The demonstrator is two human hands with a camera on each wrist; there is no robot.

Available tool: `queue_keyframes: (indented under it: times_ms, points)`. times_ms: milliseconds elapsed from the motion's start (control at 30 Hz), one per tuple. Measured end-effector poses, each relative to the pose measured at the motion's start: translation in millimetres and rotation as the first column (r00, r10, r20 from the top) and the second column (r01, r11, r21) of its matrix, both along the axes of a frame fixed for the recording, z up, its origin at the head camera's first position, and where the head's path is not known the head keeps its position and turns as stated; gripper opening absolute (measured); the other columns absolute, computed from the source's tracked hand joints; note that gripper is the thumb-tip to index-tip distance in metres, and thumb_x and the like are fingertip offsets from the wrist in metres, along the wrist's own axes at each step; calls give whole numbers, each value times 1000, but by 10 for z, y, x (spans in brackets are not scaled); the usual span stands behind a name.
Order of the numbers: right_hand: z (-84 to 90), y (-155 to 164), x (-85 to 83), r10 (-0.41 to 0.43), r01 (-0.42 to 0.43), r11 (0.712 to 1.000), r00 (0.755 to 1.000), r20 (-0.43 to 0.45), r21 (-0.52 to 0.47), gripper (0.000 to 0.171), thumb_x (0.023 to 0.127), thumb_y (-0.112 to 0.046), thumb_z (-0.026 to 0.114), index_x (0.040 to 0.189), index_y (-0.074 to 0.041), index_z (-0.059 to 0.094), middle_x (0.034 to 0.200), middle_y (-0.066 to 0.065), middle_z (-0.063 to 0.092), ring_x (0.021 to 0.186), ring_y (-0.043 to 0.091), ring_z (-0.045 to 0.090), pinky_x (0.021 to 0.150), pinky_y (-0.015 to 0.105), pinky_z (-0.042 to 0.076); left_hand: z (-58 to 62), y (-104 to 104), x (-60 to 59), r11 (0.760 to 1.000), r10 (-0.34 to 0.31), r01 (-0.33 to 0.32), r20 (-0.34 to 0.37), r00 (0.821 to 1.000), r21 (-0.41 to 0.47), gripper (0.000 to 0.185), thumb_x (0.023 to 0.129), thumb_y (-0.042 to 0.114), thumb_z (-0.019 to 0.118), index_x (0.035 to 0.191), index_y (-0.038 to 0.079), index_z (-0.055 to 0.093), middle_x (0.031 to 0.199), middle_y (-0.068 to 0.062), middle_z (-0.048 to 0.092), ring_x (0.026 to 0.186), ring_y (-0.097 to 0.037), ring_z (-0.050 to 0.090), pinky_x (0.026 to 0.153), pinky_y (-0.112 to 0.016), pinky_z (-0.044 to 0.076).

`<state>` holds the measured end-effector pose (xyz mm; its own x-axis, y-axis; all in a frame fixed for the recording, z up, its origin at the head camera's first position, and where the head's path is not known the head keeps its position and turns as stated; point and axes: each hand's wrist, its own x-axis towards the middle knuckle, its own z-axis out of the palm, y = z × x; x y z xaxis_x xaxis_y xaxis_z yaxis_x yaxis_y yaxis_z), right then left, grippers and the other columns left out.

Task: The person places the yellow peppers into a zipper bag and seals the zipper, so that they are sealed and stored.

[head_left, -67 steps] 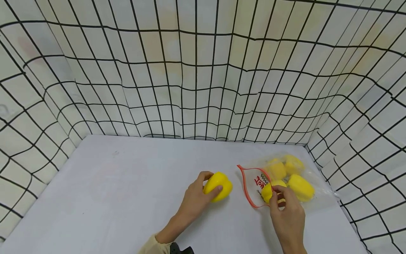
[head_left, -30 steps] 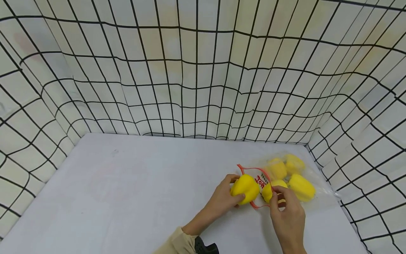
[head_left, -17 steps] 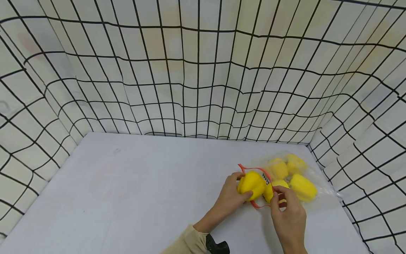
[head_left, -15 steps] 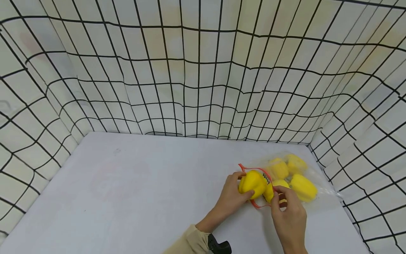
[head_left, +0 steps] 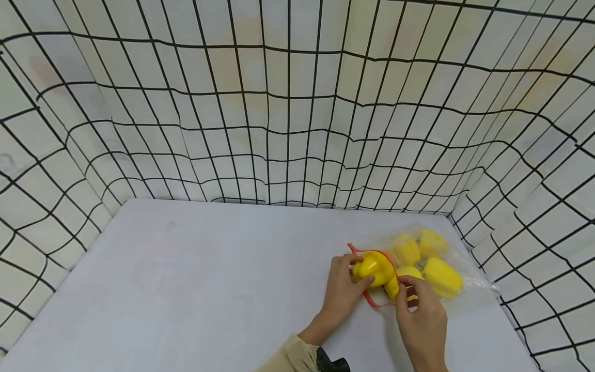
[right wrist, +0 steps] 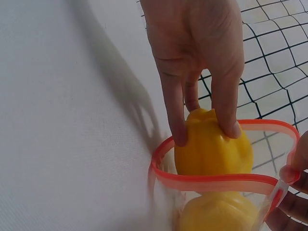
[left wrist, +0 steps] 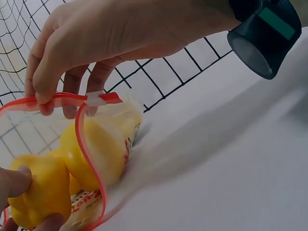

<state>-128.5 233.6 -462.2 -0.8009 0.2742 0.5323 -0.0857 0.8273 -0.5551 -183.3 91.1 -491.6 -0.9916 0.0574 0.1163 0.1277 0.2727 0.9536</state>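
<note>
A yellow bell pepper (head_left: pixel 373 264) is gripped by my left hand (head_left: pixel 341 289), fingers behind it and thumb in front. In the right wrist view the pepper (right wrist: pixel 214 149) sits within the red-edged mouth (right wrist: pixel 216 183) of a clear zip bag (head_left: pixel 476 284). My right hand (head_left: pixel 423 315) pinches the red rim near its white slider (left wrist: pixel 95 99), holding the mouth apart. Inside the bag lie several more yellow peppers (head_left: pixel 442 277), one just past the opening (left wrist: pixel 98 154). Red print on the bag is partly covered by the held pepper.
The bag lies at the right side of a white-covered table (head_left: pixel 186 289). Behind and on both sides stand white walls with a black grid net (head_left: pixel 288 113). A black wrist camera (head_left: pixel 332 361) sits over the left beige sleeve (head_left: pixel 295 356).
My left hand has carried the pepper rightward from the open table into the bag's mouth. The right hand has kept its pinch on the red rim throughout.
</note>
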Motion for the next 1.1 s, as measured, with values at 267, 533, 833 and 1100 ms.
queue_keyframes:
  times_ms: [267,533,833,1100]
  points:
    - [-15,1,-4,16,-16,1000,1000,-19,-1,23,82,-2,75,102,-12,69,93,-1,71,71,5,54,60,6,46,-19,93,4,998,55,-55,-16,998,-1,39,85,25,77,118,17,58,104,-8,45,87,-11,42,74,-17,36]
    - [-12,-7,-11,8,-8,1000,1000,12,-2,23,83,-3,74,103,-12,69,94,-1,71,71,6,56,60,10,49,-27,111,-1,998,57,-57,-37,998,-7,38,84,22,78,116,15,60,102,-7,47,84,-13,45,73,-16,37]
    - [-28,-10,-13,24,-24,1000,1000,-5,-3,24,82,-2,75,103,-12,69,91,-1,71,70,6,57,60,4,44,-47,149,23,999,22,-25,-73,997,-46,36,86,6,72,120,11,61,104,-9,51,89,-19,51,75,-16,42]
    - [-18,-18,-2,36,-36,999,999,-2,-6,24,82,-2,75,103,-11,69,91,0,71,70,6,57,60,3,43,-78,191,49,1000,-3,2,-120,993,-12,39,84,-7,65,120,4,57,111,-13,54,96,-24,60,86,-29,55]
